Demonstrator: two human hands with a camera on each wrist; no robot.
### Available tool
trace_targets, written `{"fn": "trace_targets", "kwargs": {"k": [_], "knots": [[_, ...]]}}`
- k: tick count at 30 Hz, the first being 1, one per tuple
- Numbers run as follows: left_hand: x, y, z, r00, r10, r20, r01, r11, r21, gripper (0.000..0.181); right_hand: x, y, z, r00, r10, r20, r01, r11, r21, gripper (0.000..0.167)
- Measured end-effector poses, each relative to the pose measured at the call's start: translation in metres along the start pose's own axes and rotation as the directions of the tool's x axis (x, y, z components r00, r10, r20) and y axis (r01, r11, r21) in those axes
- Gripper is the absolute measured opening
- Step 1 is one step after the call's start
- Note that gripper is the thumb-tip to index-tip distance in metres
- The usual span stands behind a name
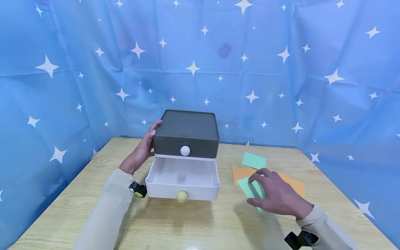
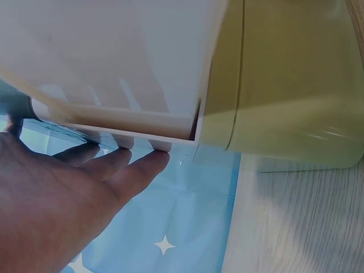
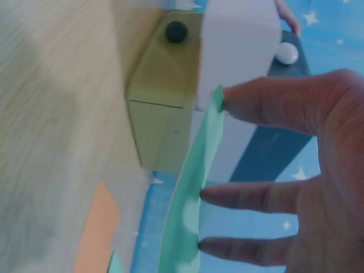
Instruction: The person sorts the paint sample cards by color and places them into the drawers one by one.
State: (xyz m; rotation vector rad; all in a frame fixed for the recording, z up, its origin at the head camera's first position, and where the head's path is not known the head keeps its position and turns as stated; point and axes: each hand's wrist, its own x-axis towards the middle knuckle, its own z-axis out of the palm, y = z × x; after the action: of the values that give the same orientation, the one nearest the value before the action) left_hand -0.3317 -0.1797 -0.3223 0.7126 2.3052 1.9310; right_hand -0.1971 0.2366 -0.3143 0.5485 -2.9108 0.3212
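Observation:
A stacked drawer box with a dark grey top stands on the table, its white drawer pulled out and nothing visible inside. My left hand lies against the box's left side, a fingertip at the top edge; in the left wrist view the extended fingers of that hand touch the white side. To the right of the box, my right hand pinches a green paper by its edges. The right wrist view shows this green sheet slightly bent between thumb and fingers, clear of the table.
Orange papers and another green paper lie on the wooden table at the right. Below the white drawer, the right wrist view shows a yellow-green drawer, shut. A blue curtain with white stars hangs behind.

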Motion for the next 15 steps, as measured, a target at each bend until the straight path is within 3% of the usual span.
{"fn": "trace_targets", "kwargs": {"k": [7,15], "knots": [[0.000,0.000,-0.002,1.000,0.003,0.003,-0.003,1.000,-0.002,0.055,0.004,-0.006,-0.014,0.992,-0.128,0.004,0.128,0.992,0.015,0.042],[0.000,-0.001,-0.001,1.000,0.005,-0.001,-0.005,1.000,-0.002,0.055,0.015,-0.021,-0.034,0.978,-0.210,-0.003,0.210,0.978,0.007,0.042]]}}
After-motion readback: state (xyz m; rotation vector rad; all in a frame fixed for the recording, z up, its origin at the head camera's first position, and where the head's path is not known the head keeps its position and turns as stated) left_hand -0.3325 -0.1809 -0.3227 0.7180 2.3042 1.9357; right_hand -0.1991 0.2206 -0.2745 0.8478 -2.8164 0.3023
